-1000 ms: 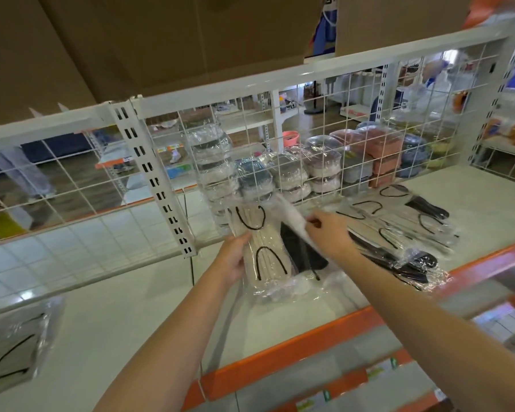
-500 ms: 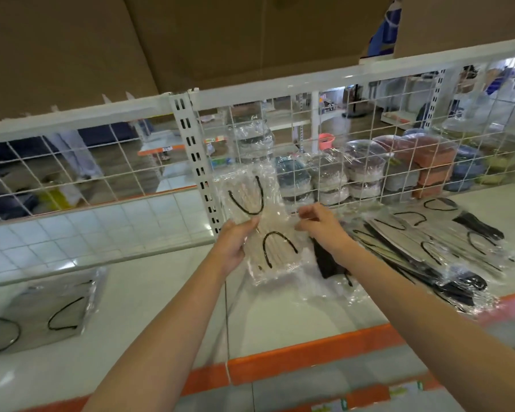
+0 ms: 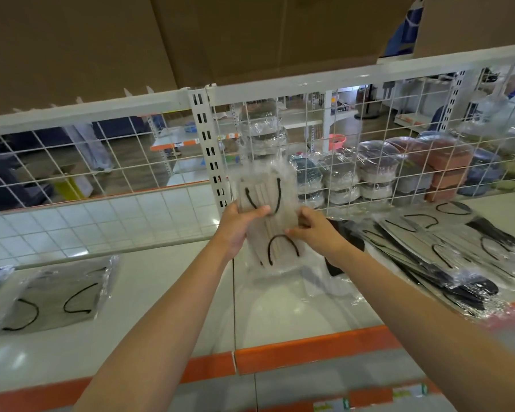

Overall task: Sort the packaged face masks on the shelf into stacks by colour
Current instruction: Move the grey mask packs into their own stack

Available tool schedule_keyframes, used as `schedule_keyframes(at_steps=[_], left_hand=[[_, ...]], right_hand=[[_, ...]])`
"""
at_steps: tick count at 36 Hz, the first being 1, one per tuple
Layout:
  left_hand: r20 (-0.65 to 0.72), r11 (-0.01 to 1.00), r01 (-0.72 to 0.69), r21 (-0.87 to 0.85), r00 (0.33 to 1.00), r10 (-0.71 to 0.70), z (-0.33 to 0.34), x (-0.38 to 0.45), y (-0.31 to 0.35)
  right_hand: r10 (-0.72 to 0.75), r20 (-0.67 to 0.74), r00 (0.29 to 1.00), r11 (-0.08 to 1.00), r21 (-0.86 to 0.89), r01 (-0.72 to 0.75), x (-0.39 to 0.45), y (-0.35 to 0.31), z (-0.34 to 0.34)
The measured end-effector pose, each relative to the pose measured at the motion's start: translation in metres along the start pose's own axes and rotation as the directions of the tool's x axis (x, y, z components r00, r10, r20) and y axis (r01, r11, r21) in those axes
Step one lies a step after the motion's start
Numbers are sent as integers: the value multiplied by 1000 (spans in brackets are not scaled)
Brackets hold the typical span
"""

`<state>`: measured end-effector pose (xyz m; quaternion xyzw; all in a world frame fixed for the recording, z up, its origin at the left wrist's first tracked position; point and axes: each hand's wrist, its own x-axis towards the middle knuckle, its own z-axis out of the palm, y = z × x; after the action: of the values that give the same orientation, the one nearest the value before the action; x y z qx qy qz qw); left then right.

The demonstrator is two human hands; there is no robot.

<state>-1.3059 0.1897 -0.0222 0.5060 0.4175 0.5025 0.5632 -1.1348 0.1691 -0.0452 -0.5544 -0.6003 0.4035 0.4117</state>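
Both hands hold a clear pack of beige face masks (image 3: 266,203) with black ear loops upright above the white shelf (image 3: 167,295). My left hand (image 3: 238,226) grips its left edge, thumb across the front. My right hand (image 3: 315,233) pinches its right edge. A black mask pack (image 3: 344,236) lies on the shelf just behind my right hand. A messy pile of grey and black mask packs (image 3: 446,251) covers the shelf at the right. One grey mask pack (image 3: 57,295) lies flat at the far left.
A white wire grid (image 3: 354,138) with a slotted post (image 3: 208,153) closes the back of the shelf. Behind the grid stand wrapped stacks of bowls (image 3: 375,171). The shelf's orange front edge (image 3: 309,346) runs below my arms. Cardboard boxes (image 3: 250,37) sit overhead.
The beige pack has been lifted higher and turned more upright in front of the wire grid. My view has shifted left, showing more of the grey pack at the far left.
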Motion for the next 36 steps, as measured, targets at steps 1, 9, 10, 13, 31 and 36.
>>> schedule_keyframes(at_steps=[1,9,10,13,31,36], left_hand=[[-4,1000,-12,16,1000,12,-1,0,-2],[-82,989,6,146,997,6,2,-2,-16],[-120,991,18,135,993,-2,2,-1,-16],[-252,993,41,-112,965,-69,1,0,-8],[-337,985,-15,-171,941,-44,-32,-10,13],[-232,957,35,289,972,35,-50,-21,-1]], right_hand=[[-5,-9,1000,1000,-5,5,0,2,0],[3,27,1000,1000,25,-3,-2,9,3],[22,23,999,1000,20,-22,-3,10,3],[69,8,998,998,3,-69,-3,17,1],[143,-125,982,913,399,-82,2,-1,-17],[79,-126,989,959,279,-41,4,-1,-28]])
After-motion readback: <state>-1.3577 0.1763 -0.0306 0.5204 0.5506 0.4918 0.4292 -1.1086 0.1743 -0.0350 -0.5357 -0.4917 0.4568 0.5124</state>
